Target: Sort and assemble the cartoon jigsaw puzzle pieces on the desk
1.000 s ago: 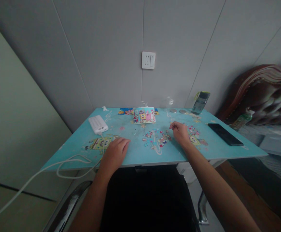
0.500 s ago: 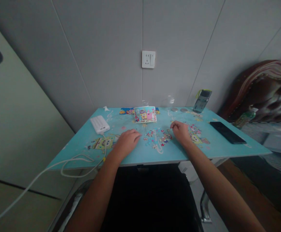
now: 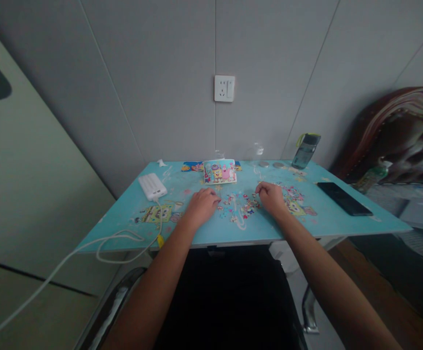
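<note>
Many small, colourful flat pieces [image 3: 249,206] lie in a loose patch on the blue table, too small to tell their exact kind. My left hand [image 3: 204,204] rests palm down at the left edge of this patch, its fingers loosely extended and its fingertips close to the nearest pieces. At the right edge is my right hand [image 3: 270,195], its fingers curled in together; whatever they may hold is hidden. Behind the patch, a cartoon picture card [image 3: 220,172] is propped up, facing me.
A white power bank [image 3: 152,186] with a white cable [image 3: 104,239] sits at the left of the table [image 3: 109,221]. On the right are a black phone [image 3: 344,198] and a dark water bottle [image 3: 306,151]. Two round lids [image 3: 279,165] and a clear container [image 3: 258,151] stand along the back.
My left hand has moved right and slightly forward, up to the edge of the small pieces. My right hand has stayed almost in place.
</note>
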`<state>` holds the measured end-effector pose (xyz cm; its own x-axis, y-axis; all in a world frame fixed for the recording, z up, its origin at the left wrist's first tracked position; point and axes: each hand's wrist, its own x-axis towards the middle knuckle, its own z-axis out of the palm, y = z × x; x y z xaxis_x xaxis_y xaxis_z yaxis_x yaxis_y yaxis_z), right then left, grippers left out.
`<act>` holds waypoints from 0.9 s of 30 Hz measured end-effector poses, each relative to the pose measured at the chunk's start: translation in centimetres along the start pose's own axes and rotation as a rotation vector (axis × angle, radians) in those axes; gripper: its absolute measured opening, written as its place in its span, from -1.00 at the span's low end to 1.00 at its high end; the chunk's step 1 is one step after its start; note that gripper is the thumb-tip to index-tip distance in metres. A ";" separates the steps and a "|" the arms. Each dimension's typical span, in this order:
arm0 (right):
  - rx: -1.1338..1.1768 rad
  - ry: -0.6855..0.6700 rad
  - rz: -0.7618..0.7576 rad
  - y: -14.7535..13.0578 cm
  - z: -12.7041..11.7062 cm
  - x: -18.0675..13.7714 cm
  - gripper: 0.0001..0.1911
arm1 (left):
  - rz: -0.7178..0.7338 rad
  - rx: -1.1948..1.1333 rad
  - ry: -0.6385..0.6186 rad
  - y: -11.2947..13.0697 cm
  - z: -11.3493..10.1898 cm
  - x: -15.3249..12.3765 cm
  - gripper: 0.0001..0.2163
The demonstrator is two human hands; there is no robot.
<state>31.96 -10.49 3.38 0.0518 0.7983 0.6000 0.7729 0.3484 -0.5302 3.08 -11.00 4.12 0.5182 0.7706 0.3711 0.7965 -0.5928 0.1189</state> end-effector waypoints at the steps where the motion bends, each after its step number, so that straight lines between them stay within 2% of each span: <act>1: -0.001 0.000 -0.002 0.0 0.0 0.0 -0.70 | -0.014 0.007 -0.002 -0.1 0.0 0.0 -0.85; 8: -0.002 -0.017 -0.020 0.2 0.1 0.1 -0.71 | -0.120 0.070 -0.016 -0.7 0.6 0.4 -0.76; 20: -0.008 -0.024 -0.022 0.3 0.2 0.1 -0.70 | -0.102 0.003 -0.041 -1.2 1.0 0.0 -0.77; 27: -0.014 -0.031 -0.020 0.1 0.1 0.1 -0.69 | -0.190 0.034 -0.001 -1.1 0.9 -0.4 -0.75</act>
<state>31.99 -10.38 3.33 0.0164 0.8062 0.5914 0.7821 0.3581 -0.5100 2.28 -10.44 2.96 0.3577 0.8682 0.3439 0.8902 -0.4282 0.1553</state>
